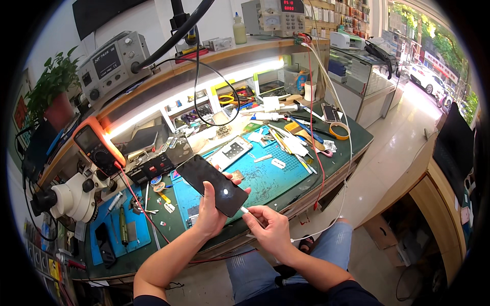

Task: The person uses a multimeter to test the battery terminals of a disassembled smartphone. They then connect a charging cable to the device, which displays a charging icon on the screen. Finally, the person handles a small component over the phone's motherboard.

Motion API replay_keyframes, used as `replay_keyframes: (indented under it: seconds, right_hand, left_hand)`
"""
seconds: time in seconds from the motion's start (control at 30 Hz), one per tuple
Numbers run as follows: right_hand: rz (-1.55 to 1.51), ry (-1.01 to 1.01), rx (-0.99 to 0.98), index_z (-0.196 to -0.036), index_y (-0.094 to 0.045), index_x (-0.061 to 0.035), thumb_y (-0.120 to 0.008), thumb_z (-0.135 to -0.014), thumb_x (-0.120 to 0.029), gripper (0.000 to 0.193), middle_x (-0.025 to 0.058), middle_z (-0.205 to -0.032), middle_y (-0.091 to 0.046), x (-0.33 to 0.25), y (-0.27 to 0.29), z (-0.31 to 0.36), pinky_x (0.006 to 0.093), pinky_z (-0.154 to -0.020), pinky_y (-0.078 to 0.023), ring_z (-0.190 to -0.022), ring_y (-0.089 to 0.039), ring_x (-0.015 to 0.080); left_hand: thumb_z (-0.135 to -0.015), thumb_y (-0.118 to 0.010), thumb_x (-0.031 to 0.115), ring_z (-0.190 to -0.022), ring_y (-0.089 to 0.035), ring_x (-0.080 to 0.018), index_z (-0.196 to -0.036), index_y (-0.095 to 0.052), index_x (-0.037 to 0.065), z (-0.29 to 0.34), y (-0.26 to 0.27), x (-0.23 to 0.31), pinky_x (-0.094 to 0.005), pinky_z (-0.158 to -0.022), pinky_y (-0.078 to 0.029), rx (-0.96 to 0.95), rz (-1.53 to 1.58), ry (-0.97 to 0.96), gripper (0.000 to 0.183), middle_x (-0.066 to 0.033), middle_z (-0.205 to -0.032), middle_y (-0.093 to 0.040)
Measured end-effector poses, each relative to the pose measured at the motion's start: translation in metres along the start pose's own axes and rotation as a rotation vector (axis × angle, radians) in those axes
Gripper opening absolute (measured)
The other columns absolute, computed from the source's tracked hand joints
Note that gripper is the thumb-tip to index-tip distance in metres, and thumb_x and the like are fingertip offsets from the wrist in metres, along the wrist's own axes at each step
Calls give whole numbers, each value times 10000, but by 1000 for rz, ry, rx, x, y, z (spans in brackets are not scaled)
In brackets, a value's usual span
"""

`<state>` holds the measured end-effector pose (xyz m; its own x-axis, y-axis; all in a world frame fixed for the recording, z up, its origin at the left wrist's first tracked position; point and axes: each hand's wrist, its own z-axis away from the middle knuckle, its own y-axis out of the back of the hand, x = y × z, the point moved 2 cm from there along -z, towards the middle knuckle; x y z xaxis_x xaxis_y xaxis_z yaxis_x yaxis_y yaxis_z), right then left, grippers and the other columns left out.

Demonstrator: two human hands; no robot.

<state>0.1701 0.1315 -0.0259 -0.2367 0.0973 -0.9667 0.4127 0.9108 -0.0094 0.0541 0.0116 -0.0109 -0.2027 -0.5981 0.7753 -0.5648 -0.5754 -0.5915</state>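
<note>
My left hand (208,213) is closed around a black smartphone (210,182), tilted above the workbench with its dark screen up and a bright reflection on it. Between the thumb and fingers of my right hand (266,228) is a white cable plug (244,209), held against the phone's lower end. Whether the plug sits fully in the port cannot be made out. From the right hand a white cable (326,228) loops up toward the bench power supply (275,19). Beneath the phone lies a blue repair mat (270,176) bearing a white phone-shaped fixture (229,153).
Tweezers, brushes and a yellow tape roll (339,131) crowd the bench's right side. At left stand an orange multimeter (97,145) and a white microscope (71,199). A red lead (312,102) hangs across the right edge; a black cable (196,76) loops overhead.
</note>
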Motion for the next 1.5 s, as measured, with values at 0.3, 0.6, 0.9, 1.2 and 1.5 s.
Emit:
replay_keyframes:
  seconds: [0.3, 0.6, 0.9, 1.2, 1.5]
  right_hand:
    - [51, 89, 0, -1024, -719, 17, -691, -955, -106, 144, 55, -783, -739, 1, 0, -2, 223, -579, -529, -636, -665, 62]
    - [82, 72, -15, -1013, -712, 19, -677, -959, -97, 133, 54, -785, -739, 1, 1, 0, 226, -580, -532, -637, -671, 70]
    - [122, 91, -101, -1084, -694, 29, -690, -958, -136, 207, 60, -835, -738, -2, 5, -2, 230, -641, -537, -707, -674, 74]
    - [26, -29, -131, -1121, -678, 33, -681, -977, -235, 304, 90, -839, -740, 1, 8, -4, 262, -674, -547, -714, -695, 113]
    - [-250, -201, -141, -1144, -678, 26, -619, -1023, -287, 341, 42, -840, -710, -2, 13, -10, 229, -629, -521, -725, -669, 90]
  left_hand:
    - [-993, -487, 592, -1174, -525, -212, -1468, -313, 195, 0, -4, -2, -592, -1122, -417, -28, 49, 38, 644, -46, -1203, -498]
    - [-1023, -492, 514, -1211, -525, -222, -1535, -213, 186, 1, 2, -7, -580, -1117, -432, -73, 66, 53, 668, -68, -1244, -488]
    - [-987, -418, 646, -1229, -537, -243, -1531, -246, 182, -1, -6, 3, -594, -1111, -433, -56, -55, 37, 735, -67, -1236, -504]
    - [-990, -352, 687, -1212, -579, -271, -1540, -259, 86, 0, -8, 9, -533, -1071, -486, -49, -67, 158, 820, -127, -1300, -538]
    - [-993, -263, 709, -1330, -525, -306, -1534, -294, 71, 1, -11, 7, -463, -1084, -474, -171, -13, 336, 837, -202, -1481, -480]
